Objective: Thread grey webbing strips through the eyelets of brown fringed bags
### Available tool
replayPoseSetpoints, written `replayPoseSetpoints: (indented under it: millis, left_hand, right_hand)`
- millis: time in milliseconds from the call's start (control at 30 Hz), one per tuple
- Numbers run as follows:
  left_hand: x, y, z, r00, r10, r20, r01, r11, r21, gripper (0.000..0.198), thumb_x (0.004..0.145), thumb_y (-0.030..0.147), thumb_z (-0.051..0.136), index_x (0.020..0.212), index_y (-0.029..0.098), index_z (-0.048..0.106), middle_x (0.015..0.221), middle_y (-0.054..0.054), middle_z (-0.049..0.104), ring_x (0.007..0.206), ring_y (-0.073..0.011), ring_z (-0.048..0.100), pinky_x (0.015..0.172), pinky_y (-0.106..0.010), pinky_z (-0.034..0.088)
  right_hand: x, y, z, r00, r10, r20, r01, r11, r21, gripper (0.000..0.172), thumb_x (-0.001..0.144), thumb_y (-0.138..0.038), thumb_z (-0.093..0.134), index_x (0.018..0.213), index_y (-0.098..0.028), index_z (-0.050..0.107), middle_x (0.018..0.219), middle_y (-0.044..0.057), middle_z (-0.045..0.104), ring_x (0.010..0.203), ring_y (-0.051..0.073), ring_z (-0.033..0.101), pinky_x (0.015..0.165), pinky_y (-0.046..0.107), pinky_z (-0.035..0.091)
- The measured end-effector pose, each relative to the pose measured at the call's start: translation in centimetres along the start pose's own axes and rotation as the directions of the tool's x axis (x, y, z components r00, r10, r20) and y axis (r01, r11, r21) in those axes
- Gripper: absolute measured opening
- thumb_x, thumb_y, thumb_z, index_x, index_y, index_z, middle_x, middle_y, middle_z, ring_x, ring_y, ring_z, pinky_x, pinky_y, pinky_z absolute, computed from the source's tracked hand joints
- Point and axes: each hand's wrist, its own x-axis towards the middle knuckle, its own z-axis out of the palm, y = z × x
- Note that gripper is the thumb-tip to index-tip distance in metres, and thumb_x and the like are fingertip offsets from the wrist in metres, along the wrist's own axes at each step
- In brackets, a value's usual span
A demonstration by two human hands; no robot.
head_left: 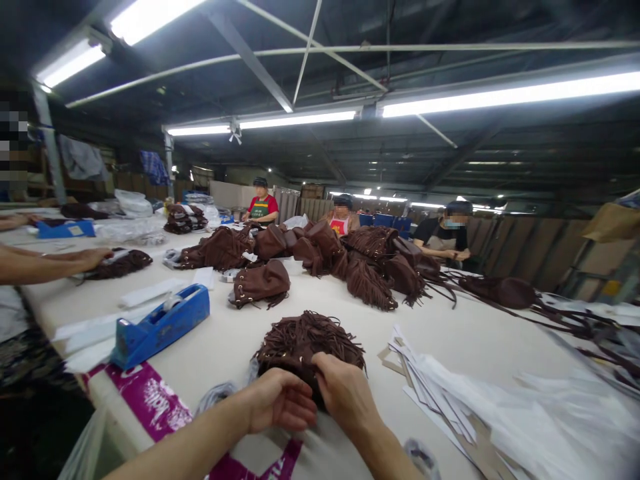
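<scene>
A brown fringed bag [305, 340] lies on the white table [450, 333] right in front of me. My left hand [280, 400] is curled against the bag's near edge, fingers closed on it. My right hand [345, 393] grips the same near edge beside it, fingers tucked into the fringe. Both hands touch each other over the bag.
A blue tape dispenser [160, 327] stands to the left. White paper sheets [475, 400] are stacked on the right. A heap of brown fringed bags [350, 257] fills the table's middle. A person's arm [50, 261] reaches in from the left; three workers sit at the far side.
</scene>
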Motion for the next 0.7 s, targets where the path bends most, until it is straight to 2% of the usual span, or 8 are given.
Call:
replayPoseSetpoints:
  millis: [100, 200, 267, 333, 400, 467, 533, 700]
  left_hand:
    - [-0.4, -1.4, 0.1, 0.994, -0.031, 0.105, 0.046, 0.988, -0.148, 0.038, 0.077, 0.046, 0.058, 0.075, 0.009, 0.062, 0.073, -0.011, 0.068, 0.066, -0.0186, 0.066, 0.063, -0.028, 0.055]
    - [0.0, -3.1, 1.0, 1.000, -0.020, 0.020, 0.022, 0.991, -0.133, 0.037, 0.078, 0.047, 0.063, 0.069, 0.013, 0.055, 0.060, -0.004, 0.060, 0.052, -0.0157, 0.060, 0.054, -0.028, 0.053]
    - [0.5, -3.9, 1.5, 0.998, -0.003, -0.066, -0.004, 0.995, -0.104, 0.031, 0.079, 0.041, 0.065, 0.069, 0.015, 0.051, 0.057, -0.001, 0.057, 0.047, -0.0144, 0.056, 0.049, -0.027, 0.051]
    - [0.7, -4.2, 1.8, 0.996, -0.007, -0.091, -0.002, 0.995, -0.095, 0.027, 0.081, 0.036, 0.065, 0.073, 0.015, 0.049, 0.058, 0.000, 0.057, 0.045, -0.0133, 0.055, 0.048, -0.028, 0.052]
    - [0.7, -4.1, 1.7, 0.996, -0.032, -0.087, 0.024, 0.996, -0.087, 0.022, 0.084, 0.032, 0.062, 0.078, 0.016, 0.049, 0.060, 0.000, 0.057, 0.045, -0.0121, 0.054, 0.051, -0.029, 0.053]
    - [0.5, -3.7, 1.4, 0.995, -0.056, -0.078, 0.049, 0.995, -0.084, 0.017, 0.086, 0.029, 0.059, 0.081, 0.016, 0.048, 0.059, 0.002, 0.056, 0.042, -0.0090, 0.050, 0.052, -0.028, 0.054]
    - [0.1, -3.2, 1.0, 0.995, -0.088, -0.057, 0.083, 0.993, -0.085, 0.015, 0.086, 0.026, 0.059, 0.082, 0.016, 0.049, 0.058, 0.003, 0.053, 0.039, -0.0061, 0.044, 0.049, -0.024, 0.051]
    - [-1.2, -2.8, 0.6, 0.983, -0.181, 0.015, 0.182, 0.980, -0.086, 0.012, 0.085, 0.020, 0.058, 0.078, 0.012, 0.053, 0.056, 0.003, 0.048, 0.036, -0.0030, 0.035, 0.041, -0.015, 0.040]
  right_hand:
    - [-2.6, -1.1, 0.5, 0.966, -0.237, 0.103, 0.255, 0.943, -0.216, 0.019, 0.082, -0.003, 0.053, 0.085, -0.019, 0.063, 0.079, 0.006, 0.069, 0.071, 0.020, 0.062, 0.062, 0.029, 0.038]
    - [-5.3, -1.6, 1.1, 0.927, -0.334, 0.170, 0.362, 0.916, -0.174, 0.020, 0.082, -0.003, 0.053, 0.090, -0.019, 0.062, 0.085, 0.006, 0.070, 0.073, 0.019, 0.062, 0.067, 0.029, 0.040]
    - [-6.3, -1.2, 1.0, 0.932, -0.318, 0.174, 0.329, 0.943, -0.042, 0.022, 0.084, -0.006, 0.050, 0.098, -0.019, 0.061, 0.089, 0.004, 0.070, 0.077, 0.019, 0.062, 0.070, 0.028, 0.043]
    - [-6.5, -0.4, 0.5, 0.970, -0.199, 0.142, 0.187, 0.978, 0.097, 0.025, 0.088, -0.010, 0.043, 0.102, -0.020, 0.061, 0.088, 0.004, 0.070, 0.079, 0.017, 0.063, 0.070, 0.026, 0.046]
    - [-6.1, 0.7, 0.3, 0.991, -0.090, 0.102, 0.074, 0.986, 0.150, 0.030, 0.088, -0.010, 0.040, 0.109, -0.019, 0.061, 0.101, 0.007, 0.070, 0.092, 0.018, 0.063, 0.079, 0.028, 0.048]
    - [-5.5, 1.8, 0.7, 0.993, -0.070, 0.099, 0.062, 0.995, 0.084, 0.043, 0.083, -0.008, 0.043, 0.122, -0.017, 0.057, 0.126, 0.012, 0.061, 0.115, 0.022, 0.056, 0.094, 0.035, 0.045]
    - [-5.0, 2.6, 1.6, 0.982, -0.103, 0.156, 0.109, 0.993, -0.035, 0.058, 0.078, -0.004, 0.045, 0.135, -0.016, 0.049, 0.141, 0.013, 0.049, 0.130, 0.027, 0.043, 0.101, 0.042, 0.040]
    - [-4.0, 3.5, 4.3, 0.976, -0.080, 0.203, 0.117, 0.977, -0.176, 0.059, 0.084, -0.002, 0.037, 0.140, -0.019, 0.044, 0.144, 0.010, 0.047, 0.129, 0.024, 0.045, 0.097, 0.038, 0.043]
